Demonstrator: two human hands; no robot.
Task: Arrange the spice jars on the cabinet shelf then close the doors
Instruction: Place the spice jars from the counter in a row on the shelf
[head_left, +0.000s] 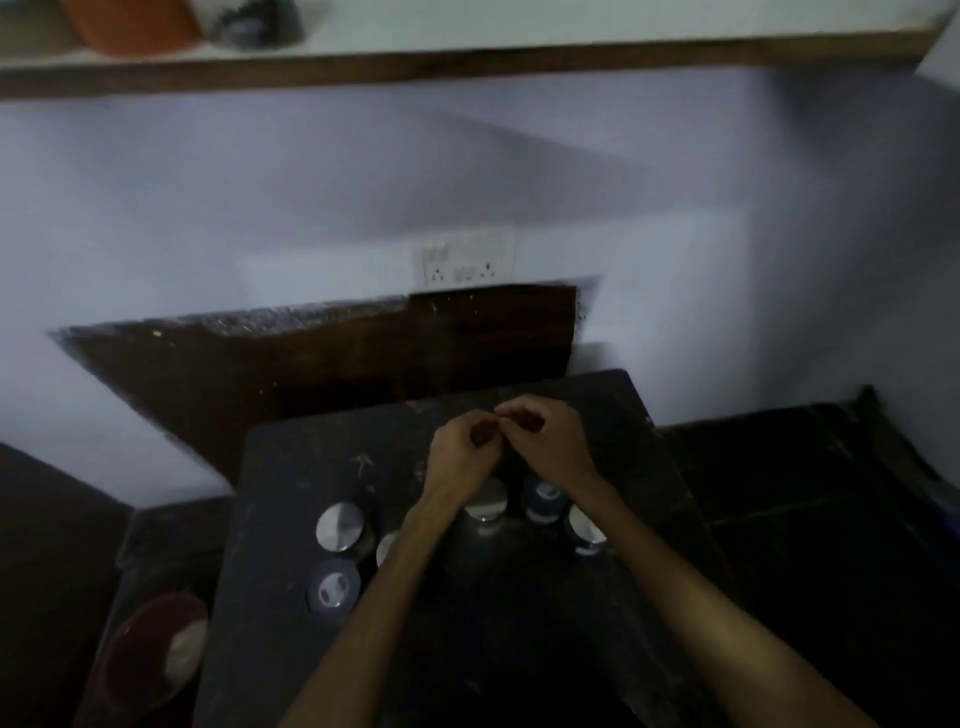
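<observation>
Several spice jars stand on a dark, scratched table top (291, 467). On the left are a jar with a shiny silver lid (340, 525) and a dark-lidded jar (333, 587); a third silver lid (387, 548) shows partly behind my left forearm. Near my wrists are a silver-lidded jar (488, 501), a blue jar (543, 496) and another silver-lidded jar (584, 530). My left hand (460, 447) and my right hand (545, 436) hover together over the table's far part, fingers curled, fingertips touching each other. No jar is in either hand. The picture is dim and blurred.
A wooden-edged shelf (467, 65) runs across the top with an orange container (130, 26) and a dark jar (254, 21). A wall socket (467, 262) sits above a brown board (363, 353). A reddish bowl (150, 644) lies low left. A dark counter (805, 493) extends right.
</observation>
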